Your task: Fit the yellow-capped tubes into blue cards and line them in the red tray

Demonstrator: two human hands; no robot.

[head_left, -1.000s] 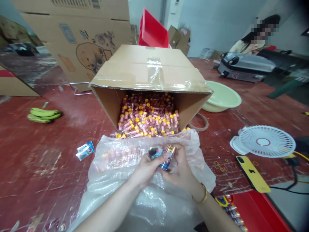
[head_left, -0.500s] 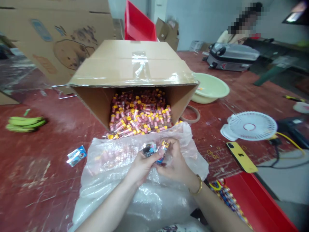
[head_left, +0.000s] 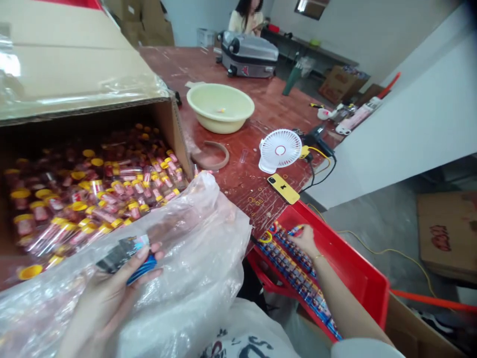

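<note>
My left hand (head_left: 122,278), at the lower left over the plastic sheet, pinches a small stack of glossy printed cards (head_left: 128,254), dark on one side with blue edges curling by the fingers. My right hand (head_left: 307,241) reaches into the red tray (head_left: 357,268) on the right. Its fingertips are closed on a small blue-and-orange piece (head_left: 296,230) at the end of a row. Rows of small blue printed pieces (head_left: 298,283) fill the tray's left side. Yellow-capped clear vials (head_left: 122,189) with pink contents lie heaped in the open cardboard box (head_left: 74,69).
Crinkled translucent plastic (head_left: 186,258) spreads from the box toward me. A pale green basin (head_left: 221,112), a tape roll (head_left: 216,156), a white fan (head_left: 280,150) and a yellow phone (head_left: 283,189) are on the red table. A grey suitcase (head_left: 249,57) and a person (head_left: 246,22) are farther back.
The view has swung right. My hands, together over the plastic before, are apart now: the right one moved to the red tray, while the left keeps the cards.
</note>
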